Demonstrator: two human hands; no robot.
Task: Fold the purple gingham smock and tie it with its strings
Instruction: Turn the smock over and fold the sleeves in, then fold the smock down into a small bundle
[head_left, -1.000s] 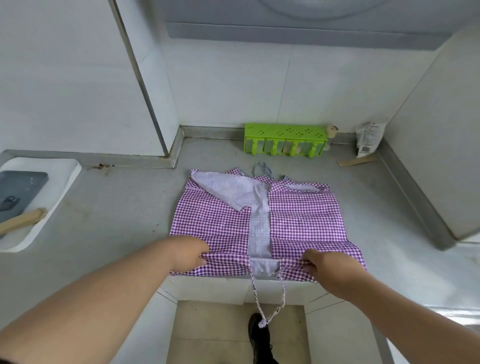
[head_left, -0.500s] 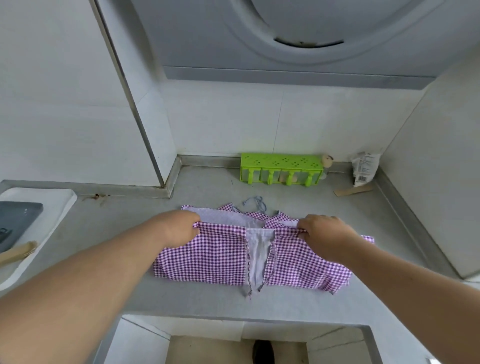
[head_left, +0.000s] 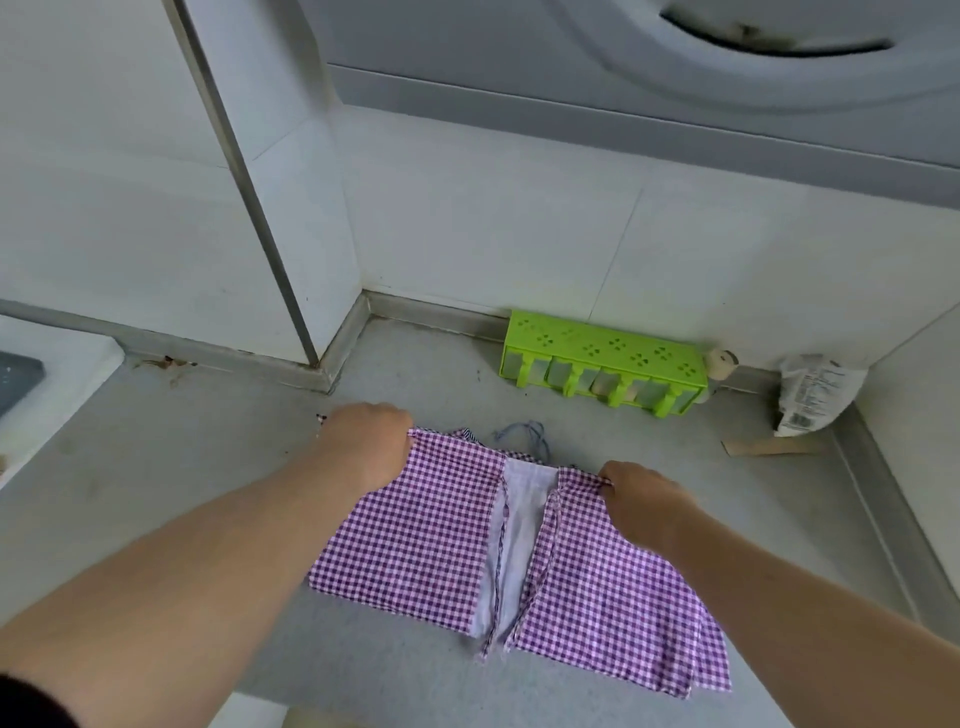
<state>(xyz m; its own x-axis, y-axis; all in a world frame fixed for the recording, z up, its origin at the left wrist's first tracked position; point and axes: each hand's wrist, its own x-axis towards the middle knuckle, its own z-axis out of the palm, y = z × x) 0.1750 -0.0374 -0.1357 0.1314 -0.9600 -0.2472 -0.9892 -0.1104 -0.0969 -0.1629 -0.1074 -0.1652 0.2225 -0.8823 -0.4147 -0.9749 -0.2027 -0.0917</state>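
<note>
Purple gingham smock (head_left: 431, 535), folded double, flat between both hands; two strings (head_left: 500, 551) along its pale centre strip.

What the counter keeps out of sight

The fingertips of the left hand (head_left: 370, 441) and the right hand (head_left: 641, 499) are curled under the far edge of the purple gingham smock (head_left: 415, 535), so their grip can't be made out. Beyond the fingers, a blue-grey tangle (head_left: 524, 435) is half hidden behind the fabric. Far left, a dark object (head_left: 15, 376) is cut off by the frame; the printing on the packet (head_left: 813, 395) is too small to read.
</note>
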